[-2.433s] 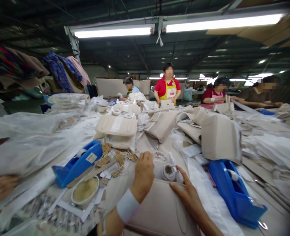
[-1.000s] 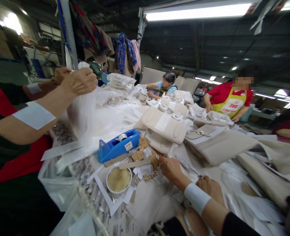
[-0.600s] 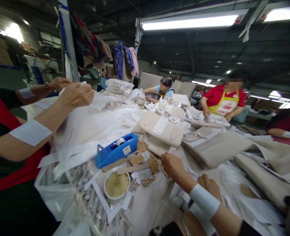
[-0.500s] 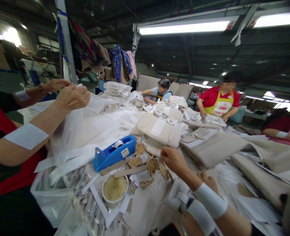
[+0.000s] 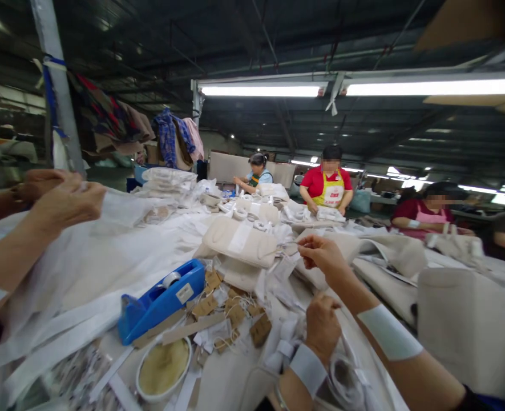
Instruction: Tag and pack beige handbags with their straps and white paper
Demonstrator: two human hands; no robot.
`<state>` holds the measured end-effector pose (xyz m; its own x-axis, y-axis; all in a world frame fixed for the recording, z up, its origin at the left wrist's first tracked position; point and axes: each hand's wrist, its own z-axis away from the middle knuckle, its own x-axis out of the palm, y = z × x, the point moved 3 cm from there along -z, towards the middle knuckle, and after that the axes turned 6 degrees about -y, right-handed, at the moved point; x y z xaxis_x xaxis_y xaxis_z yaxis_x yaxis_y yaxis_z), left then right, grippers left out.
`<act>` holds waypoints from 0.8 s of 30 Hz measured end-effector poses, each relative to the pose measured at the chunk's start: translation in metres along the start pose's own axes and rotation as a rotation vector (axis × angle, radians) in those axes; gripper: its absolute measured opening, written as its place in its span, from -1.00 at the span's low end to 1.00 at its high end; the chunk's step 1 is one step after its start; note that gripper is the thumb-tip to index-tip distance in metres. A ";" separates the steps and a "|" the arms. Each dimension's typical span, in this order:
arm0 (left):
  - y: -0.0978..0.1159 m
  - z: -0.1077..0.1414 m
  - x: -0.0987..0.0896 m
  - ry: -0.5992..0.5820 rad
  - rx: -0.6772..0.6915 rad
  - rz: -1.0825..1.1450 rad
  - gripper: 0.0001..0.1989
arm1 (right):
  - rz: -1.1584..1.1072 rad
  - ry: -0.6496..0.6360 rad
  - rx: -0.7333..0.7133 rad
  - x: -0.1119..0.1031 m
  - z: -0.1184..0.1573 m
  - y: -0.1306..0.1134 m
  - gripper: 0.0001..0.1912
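My right hand (image 5: 323, 257) is raised at centre right, thumb and fingers pinched on a thin pale string (image 5: 287, 245). What hangs at the string's end is hard to make out. Lower and closer to me, my left hand (image 5: 322, 322) is closed with curled fingers; what it grips is hidden. Beside it lie handles wrapped in white padding (image 5: 284, 337) on a beige bag. Left of my hands is a pile of brown card tags (image 5: 235, 311) with white strings. A beige bag with a white paper band (image 5: 239, 237) lies beyond the tags.
A blue tape dispenser (image 5: 162, 297) and a white tub of yellowish paste (image 5: 164, 368) stand at left. A co-worker's hands (image 5: 70, 200) hold thin white sheeting at far left. More people work across the table. A large beige bag (image 5: 466, 325) is at right.
My right hand has lifted from the tags and moved right with the string. My left hand now shows more fully. The view has swung right.
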<state>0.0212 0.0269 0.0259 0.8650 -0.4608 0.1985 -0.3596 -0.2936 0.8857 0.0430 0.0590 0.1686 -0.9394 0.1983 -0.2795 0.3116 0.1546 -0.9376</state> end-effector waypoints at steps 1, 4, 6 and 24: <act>-0.001 0.001 0.007 -0.019 -0.002 -0.008 -0.76 | 0.011 0.031 0.042 -0.014 0.002 0.001 -0.77; -0.004 0.002 0.015 -0.057 -0.013 0.001 -0.73 | 0.052 0.105 0.109 -0.049 0.008 0.005 -0.87; -0.003 -0.001 0.010 -0.028 -0.006 0.023 -0.76 | 0.081 0.140 0.134 -0.065 0.014 0.012 -0.93; -0.004 -0.023 -0.002 0.012 0.007 0.077 -0.77 | -0.096 0.015 0.271 -0.080 0.042 0.073 -0.91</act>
<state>0.0288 0.0485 0.0316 0.8390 -0.4720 0.2707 -0.4273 -0.2636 0.8648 0.1349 0.0135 0.1142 -0.9600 0.2095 -0.1859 0.1702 -0.0909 -0.9812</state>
